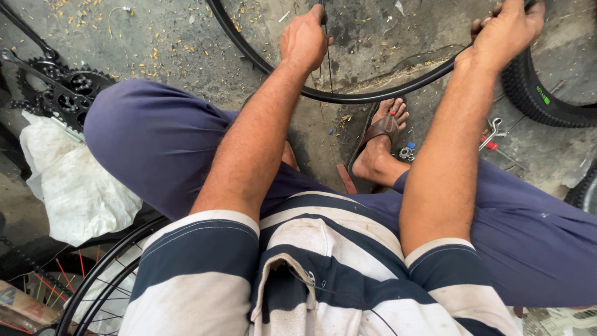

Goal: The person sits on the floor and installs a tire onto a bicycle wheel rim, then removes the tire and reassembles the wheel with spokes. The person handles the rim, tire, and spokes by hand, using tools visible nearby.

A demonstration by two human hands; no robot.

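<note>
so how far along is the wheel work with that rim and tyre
Done, by the look of it: the knobby tyre lies off the rim on the ground. In hand: the left hand pinches a thin spoke at the black rim, and the right hand grips the rim's far side. Left: the rim looks almost bare of spokes, and small tools lie on the floor beside the foot.
</note>
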